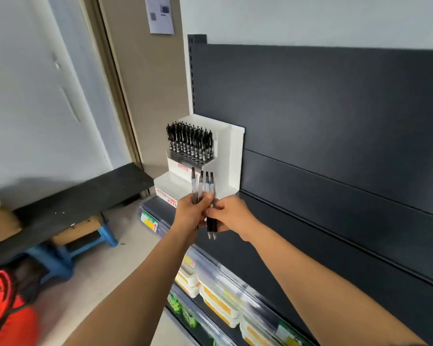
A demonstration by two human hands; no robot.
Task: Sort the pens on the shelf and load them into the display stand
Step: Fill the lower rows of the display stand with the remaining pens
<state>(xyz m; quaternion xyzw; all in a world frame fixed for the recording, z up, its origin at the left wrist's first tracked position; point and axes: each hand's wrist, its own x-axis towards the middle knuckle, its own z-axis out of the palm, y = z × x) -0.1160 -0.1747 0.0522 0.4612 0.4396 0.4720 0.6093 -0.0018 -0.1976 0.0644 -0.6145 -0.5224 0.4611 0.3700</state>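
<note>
Four pens (pixel 207 183) rise above left hand (pixel 189 216), right hand (pixel 231 216) pinching them.

The stand (pixel 231 156) stood at the left end of the shelf (pixel 158 208), against the back panel (pixel 335 108). Racked pens (pixel 189 141) stood upright in its upper tier. Before the stand, the left hand (pixel 190 213) and right hand (pixel 231 216) met, side by side, both holding pens (pixel 203 186) upright. Boxes (pixel 218 303) lay on the lower shelf. Left of the shelving, a board (pixel 80 198) lay over a stool (pixel 103 236).
</note>
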